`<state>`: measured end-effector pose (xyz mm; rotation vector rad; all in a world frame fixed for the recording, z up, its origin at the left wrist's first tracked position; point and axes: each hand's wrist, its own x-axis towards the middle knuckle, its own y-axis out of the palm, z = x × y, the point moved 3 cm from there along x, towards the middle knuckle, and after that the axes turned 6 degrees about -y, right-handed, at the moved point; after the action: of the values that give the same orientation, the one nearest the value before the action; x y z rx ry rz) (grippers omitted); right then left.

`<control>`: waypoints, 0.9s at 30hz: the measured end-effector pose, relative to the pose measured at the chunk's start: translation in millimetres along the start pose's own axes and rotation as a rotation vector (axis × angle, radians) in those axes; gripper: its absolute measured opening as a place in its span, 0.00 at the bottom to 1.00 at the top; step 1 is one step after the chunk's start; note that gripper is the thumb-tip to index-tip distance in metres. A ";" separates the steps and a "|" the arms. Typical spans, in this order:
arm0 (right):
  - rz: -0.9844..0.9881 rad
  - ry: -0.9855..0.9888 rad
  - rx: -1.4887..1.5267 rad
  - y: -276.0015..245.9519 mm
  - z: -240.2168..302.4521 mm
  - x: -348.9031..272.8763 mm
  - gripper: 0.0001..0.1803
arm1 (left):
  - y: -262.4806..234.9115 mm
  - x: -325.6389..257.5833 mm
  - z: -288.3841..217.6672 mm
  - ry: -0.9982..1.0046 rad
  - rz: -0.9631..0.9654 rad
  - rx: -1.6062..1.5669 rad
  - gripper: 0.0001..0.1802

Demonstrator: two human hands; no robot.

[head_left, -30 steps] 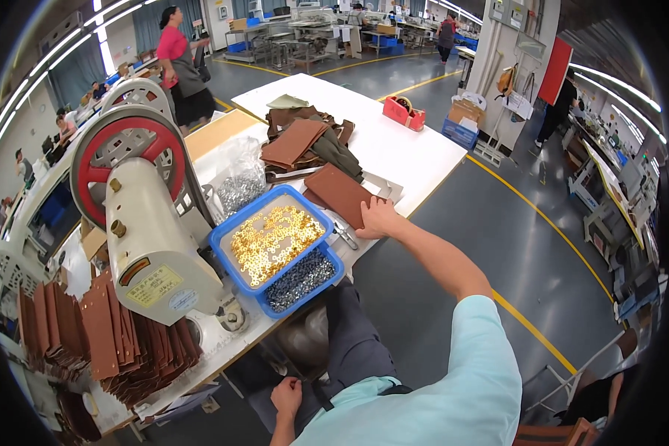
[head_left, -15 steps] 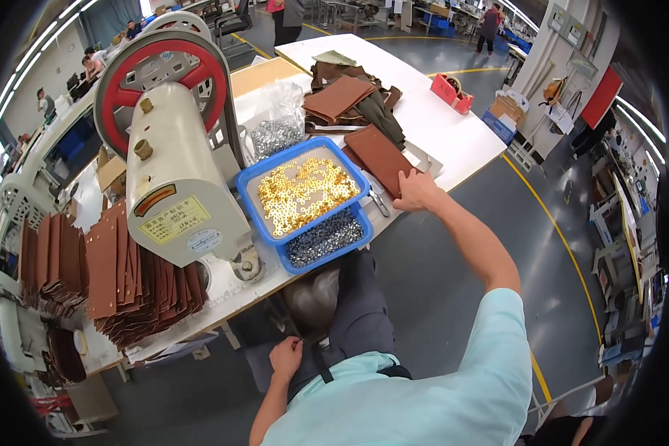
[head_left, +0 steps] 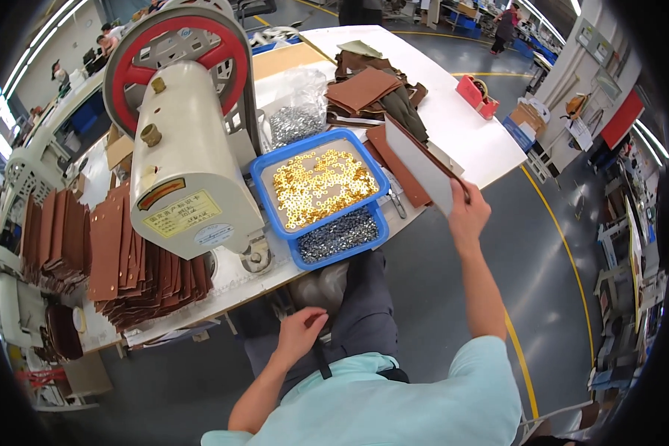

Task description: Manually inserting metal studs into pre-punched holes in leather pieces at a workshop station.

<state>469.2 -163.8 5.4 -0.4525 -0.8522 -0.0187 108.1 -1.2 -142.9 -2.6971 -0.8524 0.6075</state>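
Note:
In my right hand point(head_left: 466, 215) is the near edge of a brown leather panel point(head_left: 421, 165), pinched between the fingers. The panel is tilted up, showing its pale grey underside. Beneath it lies another brown leather panel point(head_left: 395, 167) on the table. Over my lap, my left hand point(head_left: 302, 333) has its fingers curled and thumb against them, with nothing showing in it. Between my arms and the machine stands a blue tray of gold-coloured ring-shaped fittings point(head_left: 323, 186). Partly under it sits a blue tray of small silver metal pieces point(head_left: 338, 238).
A heavy press machine point(head_left: 193, 163) with a red-rimmed wheel stands at left. Stacked brown leather pieces point(head_left: 145, 260) lie beside it. Behind the trays are a clear bag of metal parts point(head_left: 297, 123), piled leather and cloth point(head_left: 368, 89), and a red tape dispenser point(head_left: 477, 97). Pliers-like handles point(head_left: 398, 203) lie near the table edge.
My right hand has lifted the near edge of the top leather panel, turning its pale underside up. My left hand has risen slightly over my lap. The whole view has shifted a little.

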 end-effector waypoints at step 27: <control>0.504 0.299 1.089 -7.5 142.9 -145.6 0.14 | 32.8 34.6 -149.6 0.091 0.512 -1.320 0.50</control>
<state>267.9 -138.2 -16.6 0.3720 -0.3382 0.7899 218.4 -23.0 -33.2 -4.1501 -0.6088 -0.1395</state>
